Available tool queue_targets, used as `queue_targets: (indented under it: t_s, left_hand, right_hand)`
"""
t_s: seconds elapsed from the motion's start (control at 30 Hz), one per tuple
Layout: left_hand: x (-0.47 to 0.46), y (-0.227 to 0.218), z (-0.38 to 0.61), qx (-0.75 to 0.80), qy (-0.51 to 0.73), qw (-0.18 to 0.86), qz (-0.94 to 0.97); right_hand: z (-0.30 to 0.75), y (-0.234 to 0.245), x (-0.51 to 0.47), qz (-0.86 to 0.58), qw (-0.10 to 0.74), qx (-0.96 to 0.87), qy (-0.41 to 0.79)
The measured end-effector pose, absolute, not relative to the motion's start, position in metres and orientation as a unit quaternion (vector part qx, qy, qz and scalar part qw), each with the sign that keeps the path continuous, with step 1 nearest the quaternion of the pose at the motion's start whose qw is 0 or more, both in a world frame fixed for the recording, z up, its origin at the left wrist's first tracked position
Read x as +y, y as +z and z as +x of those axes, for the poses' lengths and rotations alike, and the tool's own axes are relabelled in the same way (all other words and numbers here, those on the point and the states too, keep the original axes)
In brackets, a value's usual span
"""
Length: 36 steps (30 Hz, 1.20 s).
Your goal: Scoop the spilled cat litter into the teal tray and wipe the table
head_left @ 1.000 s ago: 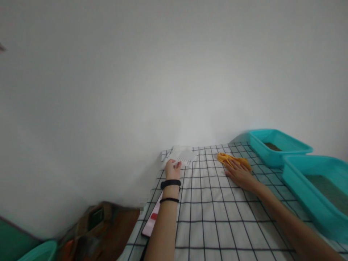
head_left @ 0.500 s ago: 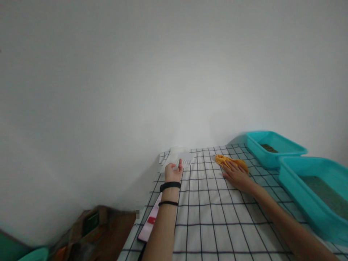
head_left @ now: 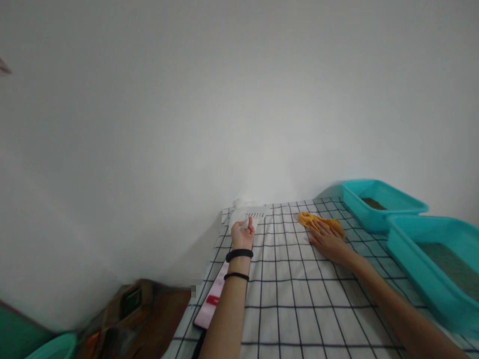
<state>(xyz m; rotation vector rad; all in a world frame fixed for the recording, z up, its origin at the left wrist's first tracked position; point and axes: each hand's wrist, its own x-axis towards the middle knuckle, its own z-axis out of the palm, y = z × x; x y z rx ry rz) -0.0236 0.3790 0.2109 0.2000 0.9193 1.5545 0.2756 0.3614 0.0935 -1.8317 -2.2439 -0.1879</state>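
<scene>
My left hand (head_left: 242, 237), with two black bands on the wrist, is closed around the handle of a white slotted litter scoop (head_left: 256, 214). The scoop's blade is over white paper or plastic (head_left: 236, 215) near the far left corner of the table; whether they touch, I cannot tell. To the right, my right hand (head_left: 329, 248) lies flat, fingers stretched over a crumpled yellow cloth (head_left: 309, 218) on the checked tablecloth (head_left: 288, 294).
Two turquoise litter trays (head_left: 415, 252) with grey-brown granules stand along the right side. A pink flat object (head_left: 210, 305) with a red mark lies partly under my left forearm. A wall rises behind the table. Brown bags (head_left: 130, 304) and a green basin (head_left: 56, 347) sit low at left.
The scoop's blade has tilted and now looks flatter, its slots nearer the wall. My right hand stays on the cloth. The whole view has shifted slightly.
</scene>
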Motion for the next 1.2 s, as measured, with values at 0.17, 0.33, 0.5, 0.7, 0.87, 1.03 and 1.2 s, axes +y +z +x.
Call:
queue_targets:
  t_s: [0.17, 0.33, 0.5, 0.7, 0.87, 1.03, 1.2]
  left_hand:
    - [0.382, 0.213, -0.022, 0.427, 0.643, 0.624, 0.117]
    - [0.381, 0.213, -0.021, 0.467, 0.611, 0.626, 0.132]
    - [0.381, 0.210, -0.020, 0.503, 0.611, 0.596, 0.132]
    - [0.384, 0.210, -0.028, 0.509, 0.662, 0.527, 0.159]
    - [0.387, 0.210, -0.031, 0.495, 0.659, 0.538, 0.176]
    - [0.390, 0.201, -0.026, 0.489, 0.617, 0.580, 0.208]
    - [0.395, 0.193, -0.024, 0.509, 0.598, 0.555, 0.275]
  right_hand:
    - [0.276, 0.092, 0.362, -0.631, 0.126, -0.763, -0.063]
    - [0.275, 0.094, 0.360, -0.631, 0.126, -0.763, -0.059]
    - [0.273, 0.099, 0.357, -0.630, 0.121, -0.765, -0.057]
    - [0.272, 0.103, 0.355, -0.633, 0.119, -0.763, -0.054]
    - [0.273, 0.105, 0.353, -0.632, 0.116, -0.764, -0.053]
    - [0.272, 0.106, 0.352, -0.637, 0.116, -0.761, -0.053]
    - [0.271, 0.105, 0.353, -0.639, 0.122, -0.758, -0.056]
